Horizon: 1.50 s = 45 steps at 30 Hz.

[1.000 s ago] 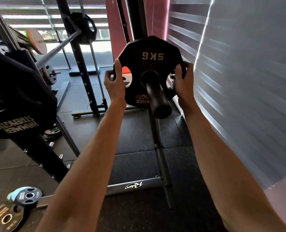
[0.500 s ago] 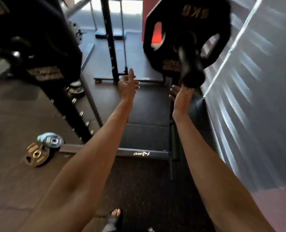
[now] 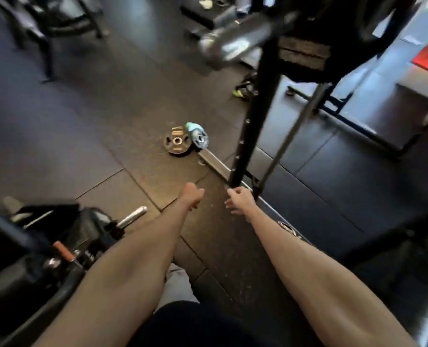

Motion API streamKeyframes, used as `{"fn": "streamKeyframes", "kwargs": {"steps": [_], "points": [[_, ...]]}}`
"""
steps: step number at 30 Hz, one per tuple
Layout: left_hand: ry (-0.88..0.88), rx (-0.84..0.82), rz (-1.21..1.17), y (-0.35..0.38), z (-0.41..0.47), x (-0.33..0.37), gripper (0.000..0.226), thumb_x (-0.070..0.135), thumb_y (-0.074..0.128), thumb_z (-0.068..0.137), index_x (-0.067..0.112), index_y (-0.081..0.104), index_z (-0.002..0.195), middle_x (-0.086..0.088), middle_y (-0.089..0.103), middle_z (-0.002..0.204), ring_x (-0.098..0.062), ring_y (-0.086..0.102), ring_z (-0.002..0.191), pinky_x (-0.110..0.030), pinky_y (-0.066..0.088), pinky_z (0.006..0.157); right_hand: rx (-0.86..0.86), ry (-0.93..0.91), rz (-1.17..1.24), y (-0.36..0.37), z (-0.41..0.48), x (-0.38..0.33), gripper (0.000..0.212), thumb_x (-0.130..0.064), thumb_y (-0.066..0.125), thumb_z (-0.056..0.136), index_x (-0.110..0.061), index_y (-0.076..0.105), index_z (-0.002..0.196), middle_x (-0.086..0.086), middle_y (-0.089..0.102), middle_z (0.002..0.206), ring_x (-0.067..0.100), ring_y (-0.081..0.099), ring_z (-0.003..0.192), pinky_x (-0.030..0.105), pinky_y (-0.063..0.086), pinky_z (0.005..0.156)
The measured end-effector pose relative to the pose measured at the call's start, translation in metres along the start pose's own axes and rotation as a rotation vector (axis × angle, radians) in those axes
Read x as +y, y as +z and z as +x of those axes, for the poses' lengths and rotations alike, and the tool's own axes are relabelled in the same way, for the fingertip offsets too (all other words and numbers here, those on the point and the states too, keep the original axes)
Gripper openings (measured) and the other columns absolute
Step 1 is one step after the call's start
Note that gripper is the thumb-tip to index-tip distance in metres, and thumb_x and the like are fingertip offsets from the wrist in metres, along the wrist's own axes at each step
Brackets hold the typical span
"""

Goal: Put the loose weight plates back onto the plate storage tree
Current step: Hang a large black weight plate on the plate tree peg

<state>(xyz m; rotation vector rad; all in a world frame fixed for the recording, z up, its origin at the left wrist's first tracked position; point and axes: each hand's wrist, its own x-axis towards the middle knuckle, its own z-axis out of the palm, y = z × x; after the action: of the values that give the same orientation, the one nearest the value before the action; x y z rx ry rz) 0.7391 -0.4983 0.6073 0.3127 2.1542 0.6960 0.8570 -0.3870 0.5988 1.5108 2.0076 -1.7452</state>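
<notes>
Both grips have let go of the big plate, left up on its peg and no longer plainly in view. The left grip and right grip hang low, fingers loosely curled round nothing. That plate looks done. Two remain on the floor at 12 o'clock of the left grip: a black plate lying flat, and a blue plate touching it at 2 o'clock, near the rack post.
</notes>
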Motion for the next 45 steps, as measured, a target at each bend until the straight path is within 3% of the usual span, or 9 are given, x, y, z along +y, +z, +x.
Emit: {"fn": "streamKeyframes", "kwargs": {"steps": [4, 9, 18, 24, 27, 31, 34, 40, 45], "points": [[-0.092, 0.078, -0.004, -0.076, 0.038, -0.065, 0.034, 0.024, 0.050, 0.097, -0.004, 0.066, 0.108, -0.025, 0.072, 0.102, -0.037, 0.072, 0.093, -0.035, 0.055, 0.074, -0.145, -0.065, -0.322, 0.098, 0.029, -0.055, 0.015, -0.023, 0.051, 0.103, -0.015, 0.060, 0.095, 0.024, 0.072, 0.115, 0.038, 0.068, 0.108, 0.042, 0.052, 0.096], [-0.109, 0.153, -0.020, -0.179, 0.081, -0.121, 0.035, 0.023, 0.051, 0.096, -0.003, 0.064, 0.115, -0.024, 0.068, 0.113, -0.036, 0.066, 0.106, -0.038, 0.052, 0.087, -0.305, -0.110, -0.604, 0.212, 0.063, -0.132, 0.019, -0.023, 0.048, 0.103, -0.013, 0.059, 0.093, 0.021, 0.073, 0.107, 0.033, 0.070, 0.097, 0.037, 0.053, 0.073], [-0.245, 0.192, -0.191, -0.298, 0.160, -0.193, 0.030, 0.019, 0.044, 0.097, 0.001, 0.063, 0.112, -0.019, 0.069, 0.110, -0.035, 0.068, 0.101, -0.043, 0.054, 0.089, -0.436, -0.158, -0.815, 0.336, 0.135, -0.225, 0.024, -0.021, 0.049, 0.103, -0.004, 0.062, 0.114, 0.020, 0.072, 0.107, 0.034, 0.072, 0.097, 0.039, 0.057, 0.076], [-0.246, 0.117, -0.239, -0.332, 0.241, -0.185, 0.027, 0.020, 0.042, 0.099, 0.010, 0.061, 0.082, -0.020, 0.074, 0.096, -0.032, 0.073, 0.088, -0.032, 0.052, 0.072, -0.454, -0.128, -0.840, 0.345, 0.213, -0.266, 0.028, -0.021, 0.048, 0.104, -0.001, 0.063, 0.116, 0.022, 0.073, 0.106, 0.037, 0.073, 0.096, 0.046, 0.059, 0.083], [-0.246, 0.111, -0.208, -0.343, 0.298, -0.160, 0.032, 0.023, 0.043, 0.100, 0.015, 0.051, 0.070, -0.018, 0.073, 0.092, -0.030, 0.073, 0.085, -0.032, 0.052, 0.075, -0.430, -0.117, -0.818, 0.334, 0.269, -0.282, 0.027, -0.020, 0.048, 0.103, -0.001, 0.063, 0.115, 0.022, 0.073, 0.106, 0.032, 0.070, 0.087, 0.043, 0.056, 0.080], [-0.232, 0.035, -0.149, -0.349, 0.399, -0.103, 0.027, 0.026, 0.043, 0.100, 0.016, 0.053, 0.077, -0.012, 0.070, 0.087, -0.025, 0.070, 0.078, -0.036, 0.055, 0.077, -0.395, -0.051, -0.763, 0.307, 0.365, -0.303, 0.029, -0.020, 0.048, 0.103, 0.002, 0.064, 0.114, 0.022, 0.073, 0.109, 0.034, 0.071, 0.096, 0.047, 0.053, 0.093], [-0.242, -0.008, -0.124, -0.351, 0.481, -0.049, 0.026, 0.028, 0.045, 0.100, 0.016, 0.054, 0.079, -0.012, 0.070, 0.089, -0.027, 0.071, 0.082, -0.040, 0.057, 0.083, -0.367, -0.022, -0.738, 0.284, 0.439, -0.323, 0.028, -0.020, 0.051, 0.103, 0.000, 0.067, 0.113, 0.018, 0.071, 0.115, 0.030, 0.067, 0.102, 0.037, 0.051, 0.092], [-0.260, -0.129, -0.049, -0.352, 0.603, 0.033, 0.023, 0.026, 0.046, 0.098, 0.019, 0.053, 0.077, -0.011, 0.070, 0.084, -0.028, 0.070, 0.077, -0.034, 0.054, 0.073, -0.303, 0.117, -0.632, 0.258, 0.552, -0.354, 0.029, -0.022, 0.049, 0.102, -0.001, 0.065, 0.116, 0.019, 0.070, 0.118, 0.034, 0.065, 0.114, 0.043, 0.051, 0.101], [-0.255, -0.203, 0.031, -0.350, 0.682, 0.055, 0.012, 0.025, 0.046, 0.099, 0.016, 0.053, 0.095, -0.009, 0.067, 0.082, -0.024, 0.063, 0.070, -0.032, 0.049, 0.068, -0.286, 0.164, -0.522, 0.261, 0.624, -0.353, 0.018, -0.019, 0.046, 0.102, -0.010, 0.060, 0.095, 0.017, 0.072, 0.103, 0.038, 0.069, 0.106, 0.048, 0.054, 0.097]]}}
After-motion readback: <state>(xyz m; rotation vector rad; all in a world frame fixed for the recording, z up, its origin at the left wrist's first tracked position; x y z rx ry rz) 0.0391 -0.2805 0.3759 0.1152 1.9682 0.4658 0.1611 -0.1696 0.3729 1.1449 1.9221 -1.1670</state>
